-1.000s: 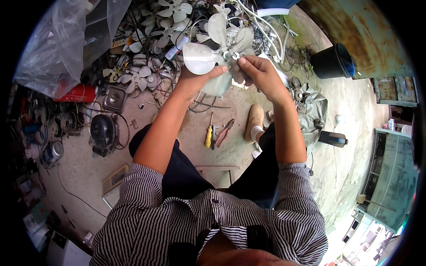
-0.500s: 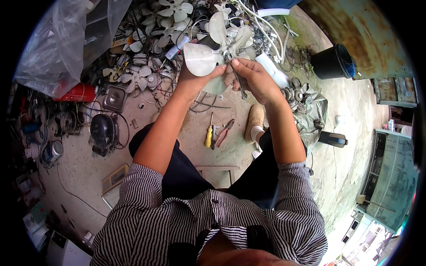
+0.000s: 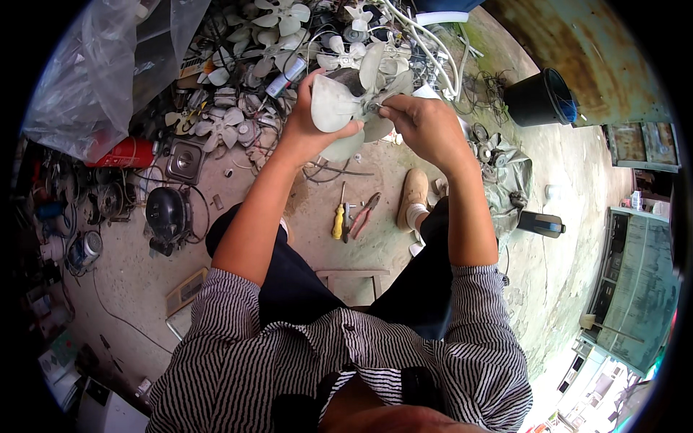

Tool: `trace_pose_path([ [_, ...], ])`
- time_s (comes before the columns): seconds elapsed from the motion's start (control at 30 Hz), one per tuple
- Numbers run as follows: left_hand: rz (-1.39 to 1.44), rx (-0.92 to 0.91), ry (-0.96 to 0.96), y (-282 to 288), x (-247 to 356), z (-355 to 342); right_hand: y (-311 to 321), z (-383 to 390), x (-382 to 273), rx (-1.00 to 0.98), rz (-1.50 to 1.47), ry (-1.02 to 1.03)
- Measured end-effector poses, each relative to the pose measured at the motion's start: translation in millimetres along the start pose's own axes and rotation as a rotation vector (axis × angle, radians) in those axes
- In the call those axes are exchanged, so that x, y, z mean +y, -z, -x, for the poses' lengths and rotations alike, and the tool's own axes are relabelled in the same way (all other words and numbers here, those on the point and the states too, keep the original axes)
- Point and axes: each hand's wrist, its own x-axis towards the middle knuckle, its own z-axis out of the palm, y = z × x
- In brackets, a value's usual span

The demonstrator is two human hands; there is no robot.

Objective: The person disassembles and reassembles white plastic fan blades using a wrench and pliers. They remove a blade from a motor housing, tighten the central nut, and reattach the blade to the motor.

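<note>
My left hand point(image 3: 307, 130) is wrapped around a fan motor point(image 3: 348, 81) whose pale blades point(image 3: 332, 105) face me. Its thumb lies along the lower blade and the fingers go behind the motor. At the hub, the fingertips of my right hand point(image 3: 426, 126) are pinched on a metal wrench point(image 3: 374, 106). Only a small grey end of the wrench shows; the hand hides the rest. On the floor below lie a yellow-handled screwdriver point(image 3: 338, 216) and red-handled pliers point(image 3: 367, 215), with a dark slim tool between them.
Ahead is a heap of loose fan blades point(image 3: 285, 16), motors and wires. A black compressor point(image 3: 170, 215) and a red cylinder point(image 3: 126, 153) stand left. To the right are a black bucket point(image 3: 540, 99), a grey-green sheet point(image 3: 512, 177) with metal parts and a dark case point(image 3: 541, 224).
The fan has shifted slightly right and tilted, showing more of the motor. My right hand has turned over at the hub, so the wrench's long handle no longer shows.
</note>
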Motion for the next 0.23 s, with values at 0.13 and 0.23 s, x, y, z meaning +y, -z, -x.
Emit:
trace_pose_path([
  [0.13,0.334,-0.028,0.22,-6.4,10.1,0.5,2.3,-1.4,6.2,-0.134,-0.495,-0.23],
  [0.23,0.408,-0.025,0.323,-7.3,9.4,-1.3,3.7,-3.6,7.9,-0.22,-0.804,-0.344],
])
